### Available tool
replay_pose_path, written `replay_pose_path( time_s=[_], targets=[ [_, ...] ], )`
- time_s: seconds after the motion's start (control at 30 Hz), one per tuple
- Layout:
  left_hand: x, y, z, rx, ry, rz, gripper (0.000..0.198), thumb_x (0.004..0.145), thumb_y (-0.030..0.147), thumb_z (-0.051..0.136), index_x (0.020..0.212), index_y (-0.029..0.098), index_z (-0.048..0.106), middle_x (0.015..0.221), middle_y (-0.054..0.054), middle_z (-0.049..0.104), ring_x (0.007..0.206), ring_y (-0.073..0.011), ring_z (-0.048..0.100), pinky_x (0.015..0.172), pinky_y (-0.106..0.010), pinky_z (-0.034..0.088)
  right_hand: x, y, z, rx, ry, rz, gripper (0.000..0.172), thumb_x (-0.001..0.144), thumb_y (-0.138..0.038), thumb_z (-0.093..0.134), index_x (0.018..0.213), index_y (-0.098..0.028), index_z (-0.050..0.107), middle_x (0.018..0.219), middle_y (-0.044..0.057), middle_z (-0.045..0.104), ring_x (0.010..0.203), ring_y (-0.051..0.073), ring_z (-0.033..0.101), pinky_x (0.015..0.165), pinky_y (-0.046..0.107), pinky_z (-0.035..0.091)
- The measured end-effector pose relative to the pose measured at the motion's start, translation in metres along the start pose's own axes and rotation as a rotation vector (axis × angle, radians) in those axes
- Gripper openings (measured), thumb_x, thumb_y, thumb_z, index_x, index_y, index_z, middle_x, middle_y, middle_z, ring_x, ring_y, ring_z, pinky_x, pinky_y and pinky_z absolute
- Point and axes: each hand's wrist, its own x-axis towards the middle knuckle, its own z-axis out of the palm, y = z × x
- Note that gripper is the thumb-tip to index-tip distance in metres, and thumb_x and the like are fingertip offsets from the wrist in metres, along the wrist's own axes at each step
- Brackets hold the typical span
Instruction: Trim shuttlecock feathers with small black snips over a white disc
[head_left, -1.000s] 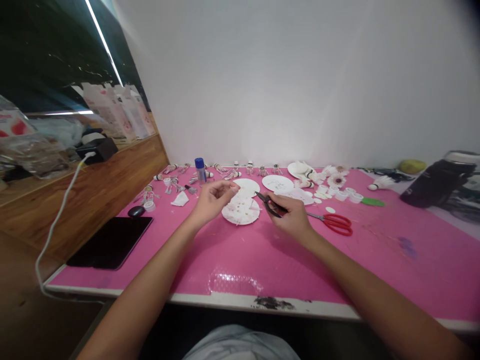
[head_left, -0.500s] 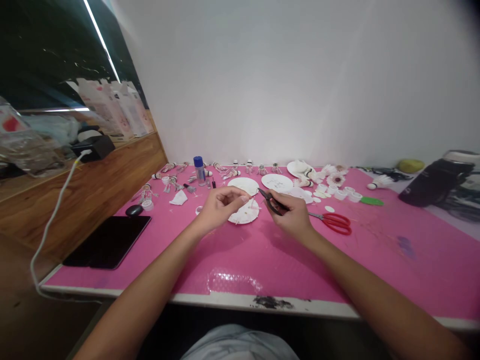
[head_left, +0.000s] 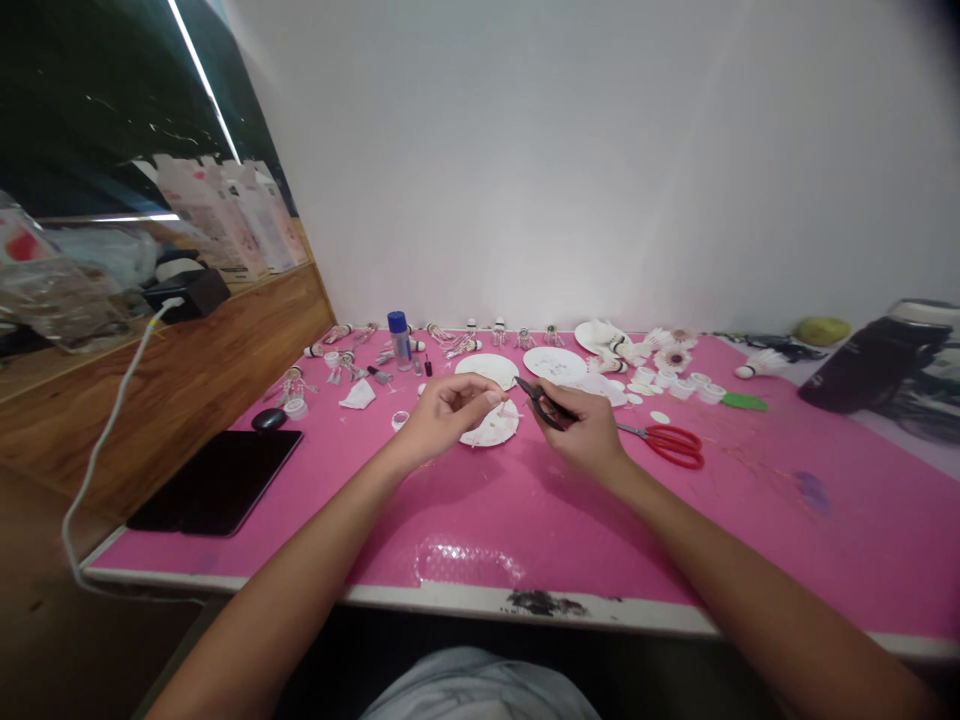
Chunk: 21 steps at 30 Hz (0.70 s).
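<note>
- White wall (head_left: 570,150) behind long pink table mat (head_left: 757,540); wood ledge (head_left: 187,390) along left side, w/ white cable (head_left: 97,470) running down past it
- L hand (head_left: 446,423): thumb + index pinched together, tips over front paper plate (head_left: 491,428); can't tell if anything's between them
- R hand (head_left: 589,430): fingers wrapped tight on small black-handled pliers (head_left: 544,405), tips angled up-left, near L fingertips, not touching
- Front plate under/between both hands, small bits stuck on it, too small to ID
- Other white plates (head_left: 487,369) (head_left: 555,365) just behind, near each other
- Red scissors (head_left: 675,446) lying just right of R hand
- Back edge of mat: row of small feather pieces (head_left: 465,345), blue-capped bottle (head_left: 400,337), shuttlecock (head_left: 759,368), small white cups (head_left: 682,388), green strip (head_left: 745,402)
- L side of mat: black tablet (head_left: 214,482), black mouse (head_left: 268,420), white tissue (head_left: 358,395)
- Far R: dark bag (head_left: 874,365) at mat's back corner
</note>
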Motion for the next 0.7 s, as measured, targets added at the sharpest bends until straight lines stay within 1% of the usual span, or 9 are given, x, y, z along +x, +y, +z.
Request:
replay_pose_path(
  time_s=[0.23,0.4,0.5,0.7],
  targets=[
    [-0.0002,-0.0006,0.0004,-0.025,-0.027,-0.009,0.029,0.089,0.046,0.076,0.091,0.017,0.074,0.060,0.004,0.047,0.052,-0.0073,0.040,0.048,-0.020,0.033,-0.0002,-0.0006,0.0000,-0.003,-0.013,0.006,0.031,0.090,-0.024,0.068,0.116,-0.014,0.081,0.097,0.009,0.081,0.089,0.025,0.077,0.075,0.029,0.062],
    [-0.0004,0.0008,0.0015,-0.056,-0.052,-0.053,0.033,0.090,0.049,0.074,0.091,0.017,0.070,0.059,0.005,0.043,0.051,-0.0071,0.039,0.047,-0.020,0.029,-0.0014,0.0027,0.0000,-0.009,-0.026,-0.008,0.033,0.090,-0.023,0.067,0.120,-0.015,0.080,0.103,0.010,0.081,0.088,0.026,0.077,0.075,0.030,0.062],
    [-0.0007,0.0018,0.0020,-0.072,-0.073,-0.060,0.033,0.092,0.049,0.071,0.089,0.016,0.067,0.059,0.006,0.041,0.052,-0.0068,0.037,0.048,-0.020,0.027,-0.0019,0.0043,0.0003,-0.020,-0.025,-0.012,0.035,0.089,-0.022,0.067,0.121,-0.015,0.079,0.103,0.009,0.082,0.088,0.025,0.077,0.074,0.030,0.062],
    [0.0002,0.0016,0.0006,-0.089,-0.090,-0.058,0.030,0.096,0.046,0.065,0.087,0.018,0.059,0.062,0.005,0.043,0.052,-0.0068,0.035,0.048,-0.020,0.025,-0.0022,0.0055,0.0008,-0.019,-0.024,-0.014,0.033,0.089,-0.022,0.067,0.120,-0.016,0.080,0.102,0.009,0.082,0.087,0.025,0.077,0.074,0.030,0.062]
  ],
)
